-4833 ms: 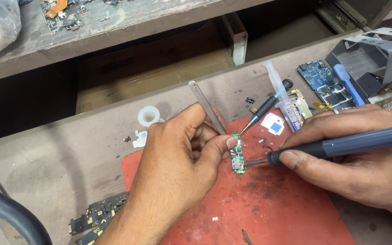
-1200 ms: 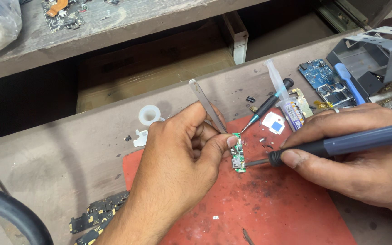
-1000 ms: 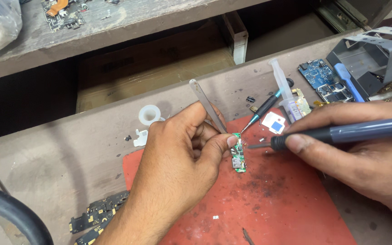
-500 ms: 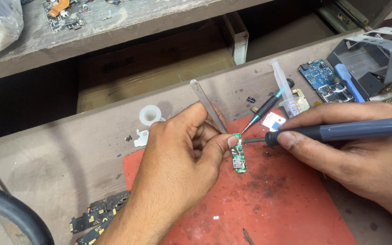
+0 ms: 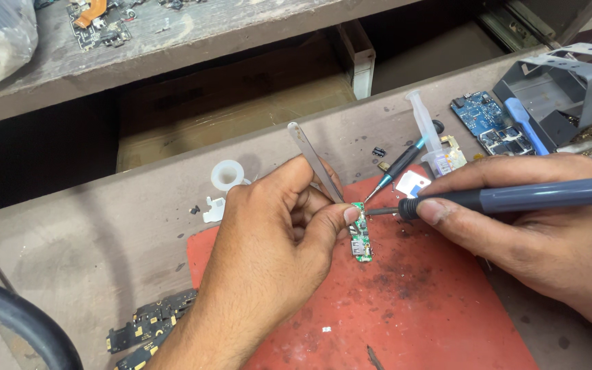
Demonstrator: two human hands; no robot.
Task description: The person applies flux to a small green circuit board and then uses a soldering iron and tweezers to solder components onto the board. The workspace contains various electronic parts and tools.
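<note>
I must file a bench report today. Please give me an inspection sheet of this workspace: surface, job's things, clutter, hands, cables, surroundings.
Surface: worn grey bench with a stained red mat on it.
Job's things: small green circuit board on the mat; soldering iron, tip at the board's upper end; metal tweezers.
Clutter: blue circuit board, syringe, screwdriver, white plastic ring, black board pieces.
Hands: left hand holds the tweezers, one fingertip against the board; right hand has a pen-like grip on the iron.
Cables: thick dark cable at lower left.
Surroundings: upper shelf with more parts; grey metal stand at right.
</note>
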